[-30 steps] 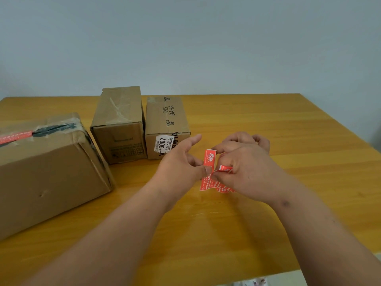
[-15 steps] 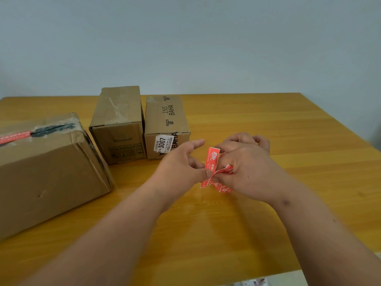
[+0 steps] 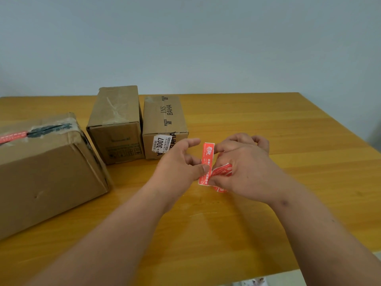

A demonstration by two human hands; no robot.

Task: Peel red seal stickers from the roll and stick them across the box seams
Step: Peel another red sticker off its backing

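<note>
A long red seal sticker (image 3: 207,155) with white print stands nearly upright between my hands, above the middle of the table. My left hand (image 3: 181,162) pinches it at mid-length with thumb and finger, the other fingers spread. My right hand (image 3: 245,168) grips the folded red sticker strip (image 3: 223,172) just to the right, which its fingers mostly hide. Three cardboard boxes stand at the left: a large box (image 3: 47,172) with a red sticker (image 3: 12,137) on its top seam, a middle box (image 3: 115,122), and a printed box (image 3: 165,118) with a white label.
The wooden table (image 3: 288,141) stretches bare to the right and toward me. Its front edge (image 3: 268,279) lies near the bottom right. A pale wall rises behind the table.
The sticker has come further off the strip and now stands straighter and longer. My left hand has shifted slightly left and up; the right hand has held about still.
</note>
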